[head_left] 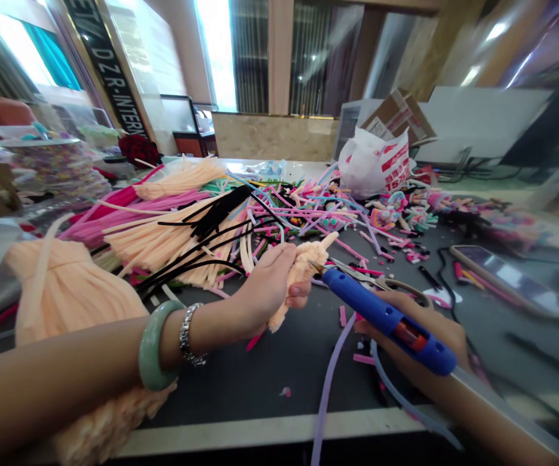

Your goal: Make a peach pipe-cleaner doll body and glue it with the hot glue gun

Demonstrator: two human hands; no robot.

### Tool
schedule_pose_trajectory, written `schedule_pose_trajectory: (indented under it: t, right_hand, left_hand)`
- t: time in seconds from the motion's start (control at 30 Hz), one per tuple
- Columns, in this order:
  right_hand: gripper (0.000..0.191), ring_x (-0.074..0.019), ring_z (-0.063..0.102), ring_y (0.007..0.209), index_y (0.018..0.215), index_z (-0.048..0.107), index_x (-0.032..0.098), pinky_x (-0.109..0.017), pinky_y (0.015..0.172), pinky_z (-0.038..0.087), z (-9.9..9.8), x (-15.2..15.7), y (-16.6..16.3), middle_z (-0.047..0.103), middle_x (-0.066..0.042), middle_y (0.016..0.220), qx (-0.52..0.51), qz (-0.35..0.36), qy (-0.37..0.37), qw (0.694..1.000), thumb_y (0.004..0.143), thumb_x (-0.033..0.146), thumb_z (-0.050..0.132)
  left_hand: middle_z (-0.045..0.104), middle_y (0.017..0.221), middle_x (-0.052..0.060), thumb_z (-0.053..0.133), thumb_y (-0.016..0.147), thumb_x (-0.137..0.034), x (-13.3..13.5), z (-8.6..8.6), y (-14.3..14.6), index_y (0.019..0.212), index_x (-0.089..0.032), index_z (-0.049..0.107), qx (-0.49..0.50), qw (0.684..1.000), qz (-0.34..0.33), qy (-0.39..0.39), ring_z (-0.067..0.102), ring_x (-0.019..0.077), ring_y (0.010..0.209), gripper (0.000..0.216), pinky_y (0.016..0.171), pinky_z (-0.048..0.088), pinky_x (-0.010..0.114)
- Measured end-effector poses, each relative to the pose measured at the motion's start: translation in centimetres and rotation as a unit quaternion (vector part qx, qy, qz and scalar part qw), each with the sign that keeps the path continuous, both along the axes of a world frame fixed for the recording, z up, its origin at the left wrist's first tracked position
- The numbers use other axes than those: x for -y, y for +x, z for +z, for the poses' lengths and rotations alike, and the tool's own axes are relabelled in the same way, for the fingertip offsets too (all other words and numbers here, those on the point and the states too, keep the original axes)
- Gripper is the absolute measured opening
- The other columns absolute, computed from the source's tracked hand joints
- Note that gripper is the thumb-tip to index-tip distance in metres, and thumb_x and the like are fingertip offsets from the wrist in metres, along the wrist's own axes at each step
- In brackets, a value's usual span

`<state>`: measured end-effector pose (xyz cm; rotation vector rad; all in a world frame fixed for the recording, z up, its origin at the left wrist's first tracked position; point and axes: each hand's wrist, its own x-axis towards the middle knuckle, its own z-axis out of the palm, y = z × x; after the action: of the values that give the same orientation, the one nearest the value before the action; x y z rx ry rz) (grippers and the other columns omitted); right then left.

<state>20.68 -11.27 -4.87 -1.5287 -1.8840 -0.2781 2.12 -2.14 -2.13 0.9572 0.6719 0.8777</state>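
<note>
My left hand (274,285), with a green bangle and a chain bracelet on its wrist, is closed around a fuzzy peach piece of shaped pipe cleaners (305,262). In my right hand (420,323) is a blue hot glue gun (364,304), a clear-looking glue stick trailing from its back end. The gun's nozzle points left and meets the peach piece, or sits right at its surface. Just behind the gun lies a pair of scissors (396,285), partly covered by it. A lilac pipe cleaner (332,382) hangs over the table's front edge below the gun.
Peach pipe cleaner bundles (73,278) lie at left, with black pipe cleaners (221,210) in the middle. Pink and blue pieces are heaped behind. A white plastic bag (374,162) stands at the back. To the right are a phone (512,278) and a black cable (447,272).
</note>
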Motion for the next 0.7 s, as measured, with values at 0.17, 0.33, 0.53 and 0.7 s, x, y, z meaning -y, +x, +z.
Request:
schedule_pose_trajectory:
  t: [0.17,0.33,0.53,0.7]
  right_hand:
    - [0.035,-0.0165,0.071,0.065,0.096,0.06,0.031,-0.02,0.055,0.051,-0.01,0.06,-0.13,0.074,0.009,0.074,-0.013,-0.012,-0.01,1.0,0.071,0.008,0.062]
    - [0.033,-0.0169,0.071,0.067,0.097,0.06,0.03,-0.021,0.057,0.051,-0.14,-0.23,0.11,0.074,0.007,0.075,-0.012,0.003,-0.007,1.0,0.072,0.008,0.06]
    - [0.028,-0.0138,0.069,0.06,0.094,0.06,0.03,-0.019,0.056,0.05,-0.17,-0.58,0.57,0.073,0.007,0.075,0.0,0.076,0.015,0.997,0.076,0.009,0.055]
    - [0.036,-0.0141,0.07,0.067,0.098,0.058,0.031,-0.018,0.061,0.051,0.05,-0.01,0.07,0.073,0.009,0.074,-0.021,0.017,-0.02,0.999,0.072,0.007,0.06]
  left_hand:
    - [0.045,0.06,-0.004,0.035,0.094,-0.026,-0.03,-0.41,0.08,0.079,-0.017,0.04,0.001,1.0,-0.012,0.019,0.033,0.0015,0.039,0.018,0.036,0.022,0.013]
    - [0.045,0.062,-0.004,0.034,0.094,-0.026,-0.12,-0.62,0.09,0.079,-0.018,0.039,0.001,0.999,-0.017,0.03,0.033,0.0015,0.039,0.018,0.036,0.022,0.013]
    - [0.045,0.063,-0.004,0.036,0.093,-0.026,0.03,-0.6,0.05,0.08,-0.018,0.039,0.0,0.999,-0.013,0.035,0.032,0.0015,0.04,0.016,0.037,0.02,0.013]
    - [0.045,0.063,-0.004,0.035,0.094,-0.028,0.12,-0.54,0.11,0.08,-0.018,0.038,-0.005,0.999,-0.013,0.039,0.032,0.0017,0.04,0.017,0.038,0.02,0.014]
